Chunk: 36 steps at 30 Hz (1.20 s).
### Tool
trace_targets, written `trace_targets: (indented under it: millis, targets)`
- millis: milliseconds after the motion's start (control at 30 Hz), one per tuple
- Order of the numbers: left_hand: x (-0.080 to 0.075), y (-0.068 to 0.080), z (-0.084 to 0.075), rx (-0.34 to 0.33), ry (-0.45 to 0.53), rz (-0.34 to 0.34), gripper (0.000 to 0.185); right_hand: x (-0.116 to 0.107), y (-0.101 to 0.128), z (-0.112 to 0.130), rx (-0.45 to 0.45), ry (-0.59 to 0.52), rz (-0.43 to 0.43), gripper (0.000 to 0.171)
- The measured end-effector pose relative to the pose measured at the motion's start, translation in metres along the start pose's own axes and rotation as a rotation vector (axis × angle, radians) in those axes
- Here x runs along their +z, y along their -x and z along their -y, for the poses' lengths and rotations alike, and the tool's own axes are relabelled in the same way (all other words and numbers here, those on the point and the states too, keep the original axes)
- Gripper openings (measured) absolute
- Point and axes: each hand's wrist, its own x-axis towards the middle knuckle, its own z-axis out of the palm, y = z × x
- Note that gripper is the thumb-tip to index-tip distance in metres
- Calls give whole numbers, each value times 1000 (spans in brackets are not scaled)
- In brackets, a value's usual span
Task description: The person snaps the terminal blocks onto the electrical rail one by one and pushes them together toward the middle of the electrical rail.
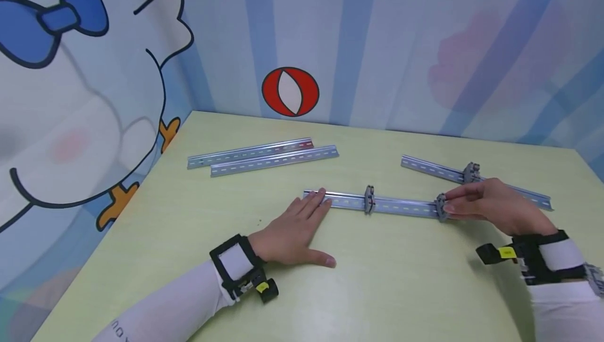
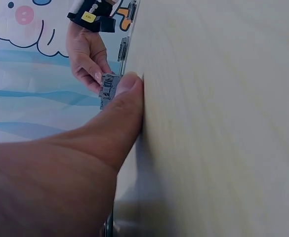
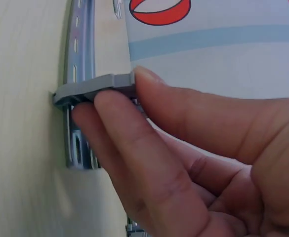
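Observation:
A slotted metal rail (image 1: 396,206) lies across the middle of the green table (image 1: 387,284). My left hand (image 1: 294,229) lies flat, fingers straight, pressing on the rail's left end. A grey clip (image 1: 369,199) sits mid-rail. My right hand (image 1: 491,204) pinches a second grey clip (image 1: 441,206) at the rail's right end; in the right wrist view thumb and fingers (image 3: 134,143) grip that clip (image 3: 92,89) on the rail (image 3: 80,74). The left wrist view shows my thumb (image 2: 122,106) on the table and, beyond it, the right hand (image 2: 87,57) with the clip (image 2: 108,90).
Two bare rails (image 1: 264,155) lie side by side at the back left. Another rail (image 1: 472,177) carrying a grey clip (image 1: 471,172) lies at the back right, just behind my right hand. Printed fabric walls close off the table's back and left.

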Motion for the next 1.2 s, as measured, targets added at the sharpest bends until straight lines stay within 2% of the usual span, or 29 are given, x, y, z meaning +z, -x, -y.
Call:
trace_targets:
  millis: [333, 533, 800, 1200]
  targets:
    - [1, -1, 0, 10, 0, -8, 114, 21, -8, 14, -44, -54, -25, 62]
    - [0, 0, -1, -1, 4, -3, 114, 33, -11, 21, -70, -38, -58, 59]
    - [1, 0, 1, -8, 6, -3, 115, 48, -15, 33, -147, -7, -97, 53]
    - [2, -1, 1, -14, -5, 0, 116, 69, -25, 41, -157, -139, -101, 53]
